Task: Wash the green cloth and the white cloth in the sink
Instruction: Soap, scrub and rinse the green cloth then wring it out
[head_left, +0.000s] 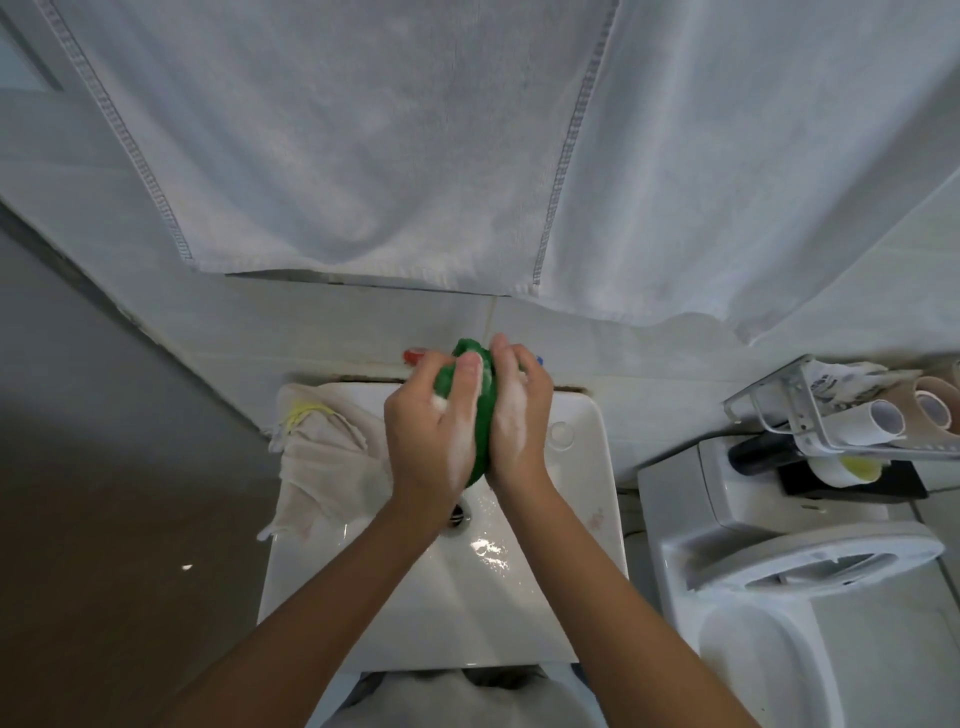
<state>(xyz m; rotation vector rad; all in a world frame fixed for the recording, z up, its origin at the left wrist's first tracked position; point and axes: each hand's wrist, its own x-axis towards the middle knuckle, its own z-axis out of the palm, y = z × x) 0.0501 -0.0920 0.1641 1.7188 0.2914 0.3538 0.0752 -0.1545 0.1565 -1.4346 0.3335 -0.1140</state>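
Note:
The green cloth (480, 415) is bunched between both my hands above the white sink (582, 525). My left hand (434, 421) grips it from the left, fingers curled over it, with soap foam on the skin. My right hand (517, 415) grips it from the right, also foamy. Most of the cloth is hidden between my palms. The white cloth (322, 457) lies crumpled over the sink's left rim, a yellow thread showing near its top. The drain (460, 514) shows just below my left wrist, and the basin is wet.
A large white towel (415, 145) hangs overhead on the tiled wall. A red tap handle (414, 356) peeks out behind my left hand. A toilet (789, 571) stands to the right, with a metal rack (810, 415) holding paper rolls above it. Brown floor lies to the left.

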